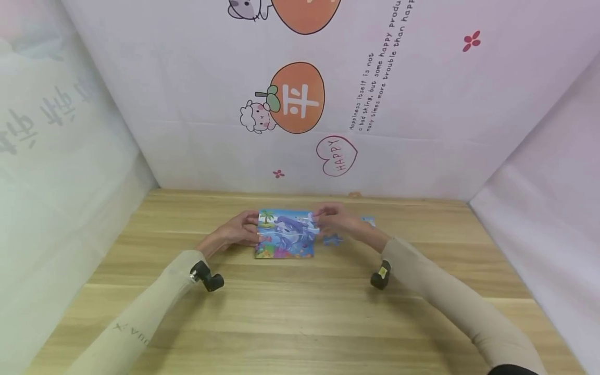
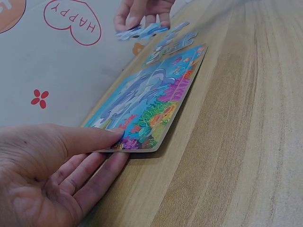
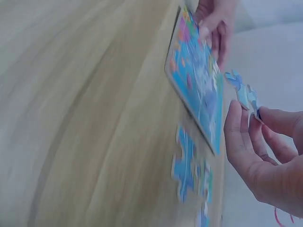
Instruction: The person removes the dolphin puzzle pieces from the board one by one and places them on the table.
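Note:
A jigsaw puzzle board point(image 1: 286, 240) with a dolphin picture, palm tree and coral lies on the wooden table. My left hand point(image 1: 236, 229) grips its left edge, the thumb point(image 2: 102, 138) on top and the fingers below the rim. Right of the board, my right hand point(image 1: 341, 221) pinches blue-and-white jigsaw pieces point(image 3: 242, 94) between thumb and fingertips. These pieces are held up just above the board, apart from it in the right wrist view. How many pieces are in that pinch is hard to tell.
Loose jigsaw pieces point(image 1: 333, 240) lie on the wooden table point(image 1: 300, 312) to the right of the board, and another loose piece point(image 1: 368, 221) sits partly behind the right wrist. A white printed cloth point(image 1: 197, 130) stands behind the table, with white cloth at both sides.

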`<state>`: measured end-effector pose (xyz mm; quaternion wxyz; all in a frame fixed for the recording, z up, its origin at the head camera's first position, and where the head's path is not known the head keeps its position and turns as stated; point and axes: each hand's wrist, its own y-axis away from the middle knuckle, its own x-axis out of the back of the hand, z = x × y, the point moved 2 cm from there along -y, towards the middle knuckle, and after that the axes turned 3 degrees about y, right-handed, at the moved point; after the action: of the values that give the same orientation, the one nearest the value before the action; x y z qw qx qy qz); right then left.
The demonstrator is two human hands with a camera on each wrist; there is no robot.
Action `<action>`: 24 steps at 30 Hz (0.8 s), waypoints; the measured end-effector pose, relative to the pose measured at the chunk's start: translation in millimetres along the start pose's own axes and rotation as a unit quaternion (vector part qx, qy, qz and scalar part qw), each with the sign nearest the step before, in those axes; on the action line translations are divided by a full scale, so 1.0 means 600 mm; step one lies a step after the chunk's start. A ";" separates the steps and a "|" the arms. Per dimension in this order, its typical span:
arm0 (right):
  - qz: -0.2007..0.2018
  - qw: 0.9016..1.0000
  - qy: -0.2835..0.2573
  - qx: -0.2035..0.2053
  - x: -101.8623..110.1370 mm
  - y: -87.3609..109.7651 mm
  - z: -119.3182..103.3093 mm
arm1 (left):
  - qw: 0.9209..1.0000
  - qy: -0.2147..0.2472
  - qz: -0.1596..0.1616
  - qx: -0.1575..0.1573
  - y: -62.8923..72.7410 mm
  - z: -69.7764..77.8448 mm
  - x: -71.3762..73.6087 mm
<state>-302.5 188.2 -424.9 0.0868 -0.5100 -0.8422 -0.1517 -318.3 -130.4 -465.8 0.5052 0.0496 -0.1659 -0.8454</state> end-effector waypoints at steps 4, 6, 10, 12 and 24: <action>0.000 0.999 0.038 0.006 0.033 0.019 0.013 | 1.000 0.002 0.000 -0.004 0.002 -0.006 0.001; -0.002 0.998 0.060 0.002 0.048 0.028 0.022 | 1.000 -0.001 0.002 -0.004 0.002 -0.009 0.002; -0.014 0.996 0.084 -0.013 0.079 0.047 0.037 | 1.000 0.002 0.003 0.000 0.002 -0.011 0.003; -0.019 0.996 0.090 -0.016 0.095 0.058 0.037 | 1.000 0.002 0.003 0.000 0.001 -0.009 0.002; -0.005 0.992 0.107 -0.067 0.125 0.086 0.048 | 1.000 -0.005 0.012 0.002 -0.002 -0.006 0.001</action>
<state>-291.2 282.8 -420.8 0.1413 -0.4916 -0.8185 -0.2617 -318.9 -131.4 -469.8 0.5143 0.0444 -0.1709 -0.8392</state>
